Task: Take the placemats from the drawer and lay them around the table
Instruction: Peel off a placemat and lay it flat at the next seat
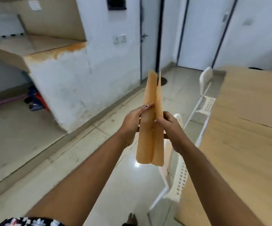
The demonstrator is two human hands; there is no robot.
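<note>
Our left hand (132, 123) and right hand (171, 128) both close their fingers on the orange placemats (150, 128), held over the floor with the long axis pointing away from us, white chairs (177, 176) standing between us and the table (246, 128) at right.

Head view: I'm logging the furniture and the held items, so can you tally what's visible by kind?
Placemats, tan, held upright in both hands: 2 curled sheets show; more cannot be told
White plastic chairs: 2
Wooden table: 1
Doors: 2
Hands: 2
Total: 9
</note>
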